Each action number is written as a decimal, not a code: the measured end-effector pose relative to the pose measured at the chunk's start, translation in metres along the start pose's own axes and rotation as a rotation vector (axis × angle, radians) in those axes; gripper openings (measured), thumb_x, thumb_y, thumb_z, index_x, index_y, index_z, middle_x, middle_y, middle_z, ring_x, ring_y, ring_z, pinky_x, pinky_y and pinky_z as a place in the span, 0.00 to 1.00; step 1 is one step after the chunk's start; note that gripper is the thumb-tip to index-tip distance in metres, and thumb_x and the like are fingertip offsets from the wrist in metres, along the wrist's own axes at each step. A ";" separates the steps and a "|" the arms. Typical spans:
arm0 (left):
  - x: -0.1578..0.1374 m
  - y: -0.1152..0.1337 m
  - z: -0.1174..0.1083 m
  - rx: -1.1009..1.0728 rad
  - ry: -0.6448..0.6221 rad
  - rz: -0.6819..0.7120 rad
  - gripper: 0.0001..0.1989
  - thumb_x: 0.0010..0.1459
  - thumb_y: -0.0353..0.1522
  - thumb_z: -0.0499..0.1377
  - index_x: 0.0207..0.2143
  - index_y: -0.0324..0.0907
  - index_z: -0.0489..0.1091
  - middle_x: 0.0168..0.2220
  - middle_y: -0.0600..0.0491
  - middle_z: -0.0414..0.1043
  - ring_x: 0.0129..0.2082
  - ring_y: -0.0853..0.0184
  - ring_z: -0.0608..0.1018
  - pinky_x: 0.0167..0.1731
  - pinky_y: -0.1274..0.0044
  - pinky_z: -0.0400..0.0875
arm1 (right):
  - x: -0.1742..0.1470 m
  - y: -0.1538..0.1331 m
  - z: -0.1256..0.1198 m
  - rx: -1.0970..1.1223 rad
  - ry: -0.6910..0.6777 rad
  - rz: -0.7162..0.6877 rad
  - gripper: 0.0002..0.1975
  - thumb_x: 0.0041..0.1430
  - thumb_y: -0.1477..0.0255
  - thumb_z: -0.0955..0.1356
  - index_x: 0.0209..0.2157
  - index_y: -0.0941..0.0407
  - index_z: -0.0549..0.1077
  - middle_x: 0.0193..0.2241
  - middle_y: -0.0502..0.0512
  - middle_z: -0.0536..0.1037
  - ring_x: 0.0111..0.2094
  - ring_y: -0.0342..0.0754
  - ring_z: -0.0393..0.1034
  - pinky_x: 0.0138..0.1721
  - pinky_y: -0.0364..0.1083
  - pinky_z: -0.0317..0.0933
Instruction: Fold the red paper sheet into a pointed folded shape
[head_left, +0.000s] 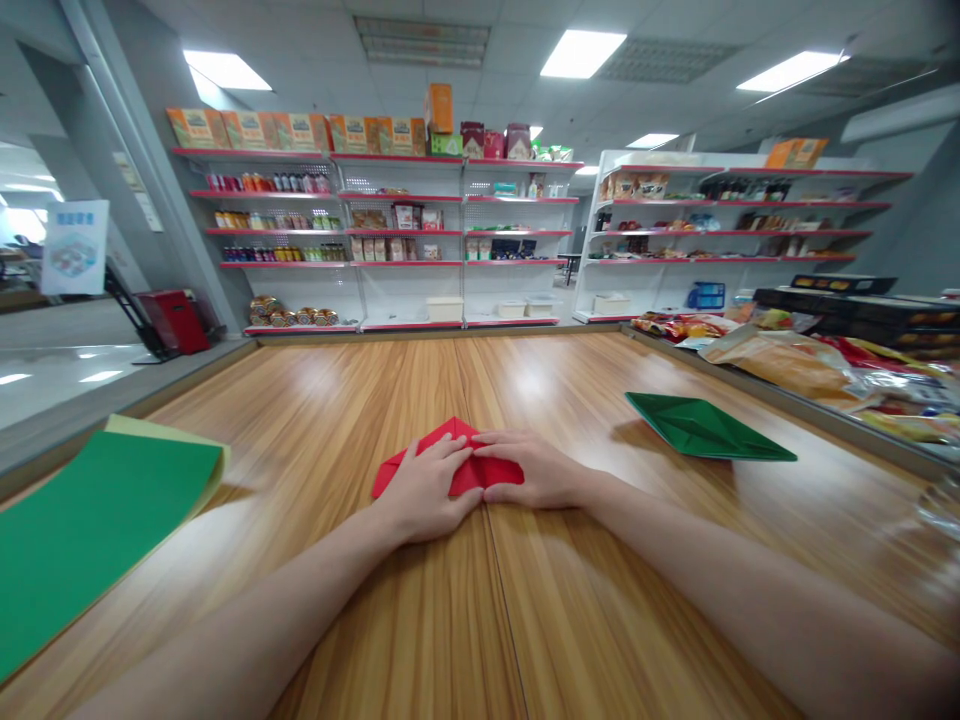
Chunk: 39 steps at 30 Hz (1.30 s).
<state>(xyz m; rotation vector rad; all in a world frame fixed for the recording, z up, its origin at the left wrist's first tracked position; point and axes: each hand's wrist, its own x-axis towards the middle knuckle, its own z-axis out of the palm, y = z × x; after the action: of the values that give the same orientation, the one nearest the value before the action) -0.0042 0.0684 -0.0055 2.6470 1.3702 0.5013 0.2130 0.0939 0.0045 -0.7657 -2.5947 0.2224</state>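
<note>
A folded piece of red paper (452,430) lies on the wooden table in front of me, with crease lines and a point at its far side. My left hand (431,485) rests flat over its left and middle part, fingers stretched out. From the right, my right hand (536,470) lies over the other side, its fingers extended and its thumb apart at the near edge. Both thumb tips almost meet at that edge. My hands cover much of the paper. To the right sits a folded dark green paper shape (701,425), apart from my hands.
Green sheets (97,510) with a yellowish underside lie at the left, one corner curling up. Packaged snacks (795,365) and dark boxes (840,310) are piled beyond the right table edge. A clear object (941,505) is partly visible at far right. Stocked shelves (397,235) stand behind.
</note>
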 end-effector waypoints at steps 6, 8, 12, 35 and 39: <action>-0.002 0.003 -0.006 0.012 -0.177 0.006 0.36 0.60 0.52 0.45 0.65 0.44 0.45 0.67 0.47 0.40 0.66 0.53 0.46 0.58 0.48 0.38 | 0.000 0.002 0.000 0.052 -0.001 0.008 0.27 0.55 0.60 0.69 0.54 0.57 0.69 0.56 0.63 0.68 0.57 0.55 0.61 0.58 0.53 0.54; -0.002 0.005 -0.007 0.035 -0.213 0.009 0.38 0.60 0.53 0.41 0.66 0.42 0.42 0.67 0.47 0.37 0.66 0.55 0.43 0.60 0.51 0.36 | 0.000 0.002 -0.001 0.055 -0.013 -0.001 0.29 0.55 0.60 0.69 0.55 0.57 0.68 0.56 0.63 0.67 0.58 0.55 0.61 0.58 0.53 0.54; -0.002 0.006 -0.009 0.063 -0.254 0.003 0.41 0.59 0.56 0.36 0.66 0.40 0.39 0.67 0.47 0.34 0.66 0.58 0.40 0.62 0.57 0.35 | 0.000 0.002 -0.002 0.056 -0.023 0.006 0.29 0.55 0.59 0.69 0.56 0.58 0.67 0.56 0.63 0.67 0.58 0.55 0.60 0.59 0.54 0.53; 0.001 -0.062 -0.022 0.043 -0.184 -0.024 0.44 0.53 0.58 0.48 0.65 0.48 0.43 0.67 0.48 0.41 0.66 0.51 0.45 0.59 0.52 0.40 | -0.001 0.002 -0.004 0.065 -0.054 0.074 0.34 0.53 0.52 0.68 0.56 0.56 0.67 0.58 0.62 0.65 0.59 0.57 0.59 0.59 0.56 0.52; 0.000 -0.060 -0.023 0.004 -0.154 0.003 0.42 0.53 0.57 0.51 0.64 0.47 0.48 0.66 0.46 0.45 0.65 0.52 0.48 0.60 0.55 0.40 | -0.001 0.002 -0.003 0.069 -0.036 0.057 0.30 0.55 0.55 0.68 0.56 0.56 0.68 0.57 0.62 0.66 0.58 0.56 0.60 0.58 0.56 0.53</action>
<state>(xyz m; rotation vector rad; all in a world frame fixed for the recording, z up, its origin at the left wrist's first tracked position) -0.0585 0.1026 0.0009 2.6286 1.3240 0.2883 0.2161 0.0954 0.0061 -0.8181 -2.5865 0.3443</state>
